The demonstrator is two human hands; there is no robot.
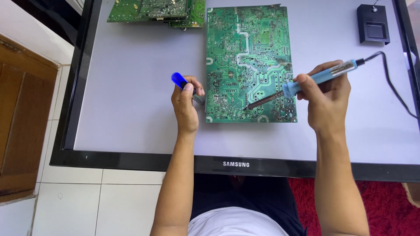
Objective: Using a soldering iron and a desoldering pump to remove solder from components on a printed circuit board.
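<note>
A large green circuit board (248,48) lies solder side up on a flat grey screen panel (131,100) with a black frame. My right hand (326,98) grips a light blue soldering iron (321,78), whose dark tip touches the board near its lower middle. Its black cable runs off to the right. My left hand (187,105) holds a blue-topped tool (180,81), likely a desoldering pump, just off the board's lower left edge.
Other green circuit boards (157,11) are stacked at the panel's top left. A small black stand (373,27) sits at the top right. White floor tiles and a wooden piece lie to the left, a red rug at the lower right.
</note>
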